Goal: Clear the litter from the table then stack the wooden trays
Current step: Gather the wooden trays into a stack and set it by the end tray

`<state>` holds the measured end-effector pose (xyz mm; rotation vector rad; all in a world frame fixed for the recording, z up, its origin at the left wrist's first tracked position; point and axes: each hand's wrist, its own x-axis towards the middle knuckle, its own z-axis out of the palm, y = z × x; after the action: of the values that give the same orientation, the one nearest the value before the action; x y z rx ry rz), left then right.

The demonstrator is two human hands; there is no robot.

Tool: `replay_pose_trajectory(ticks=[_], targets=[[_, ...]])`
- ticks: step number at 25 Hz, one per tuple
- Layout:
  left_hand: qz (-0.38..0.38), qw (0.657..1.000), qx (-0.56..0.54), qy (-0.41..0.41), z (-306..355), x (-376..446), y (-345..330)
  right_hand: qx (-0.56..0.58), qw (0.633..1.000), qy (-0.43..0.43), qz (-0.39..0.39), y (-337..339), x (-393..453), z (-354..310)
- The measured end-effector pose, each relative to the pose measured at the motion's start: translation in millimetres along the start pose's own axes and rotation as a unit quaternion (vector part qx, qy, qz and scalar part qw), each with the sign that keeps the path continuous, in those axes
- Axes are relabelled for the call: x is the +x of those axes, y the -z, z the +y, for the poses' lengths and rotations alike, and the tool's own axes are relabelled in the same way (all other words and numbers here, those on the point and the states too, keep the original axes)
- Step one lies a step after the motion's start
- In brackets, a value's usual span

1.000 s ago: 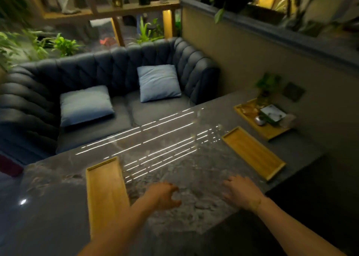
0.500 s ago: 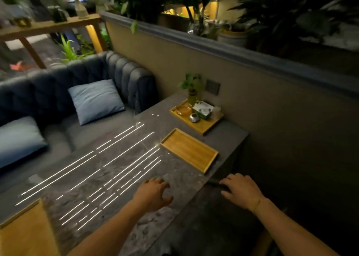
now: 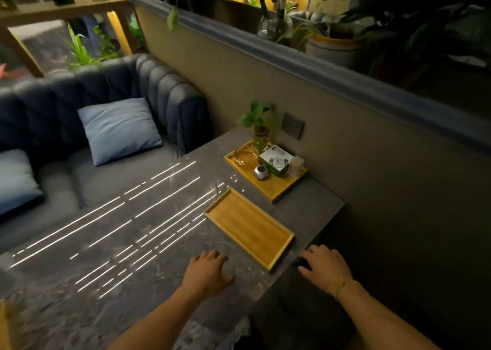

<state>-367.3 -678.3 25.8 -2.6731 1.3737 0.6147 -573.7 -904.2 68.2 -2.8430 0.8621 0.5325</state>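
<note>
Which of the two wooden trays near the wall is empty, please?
The nearer wooden tray, just beyond the hands, is empty; the far tray by the wall carries a plant jar, box and glass dish.

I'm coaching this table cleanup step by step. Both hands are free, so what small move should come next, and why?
Probably reach both hands forward to the empty wooden tray. The left hand and right hand are open, holding nothing, just short of its near end. No loose litter shows on the table, so stacking looks due.
</note>
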Motion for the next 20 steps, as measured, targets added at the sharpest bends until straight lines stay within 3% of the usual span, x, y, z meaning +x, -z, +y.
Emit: replay_pose_trajectory(ticks=[12, 16, 20], targets=[[-0.035, 0.967, -0.161, 0.194, 26, 56, -21, 0.023, 0.992, 0.089, -0.090, 3, 140, 0], [-0.058, 0.920, -0.264, 0.284, 59, 67, -24, 0.070, 0.979, 0.109, -0.159, -2, 176, 2], [-0.060, 0.832, -0.427, 0.350, 96, 80, -21, 0.171, 0.949, 0.111, -0.241, -7, 195, 0]])
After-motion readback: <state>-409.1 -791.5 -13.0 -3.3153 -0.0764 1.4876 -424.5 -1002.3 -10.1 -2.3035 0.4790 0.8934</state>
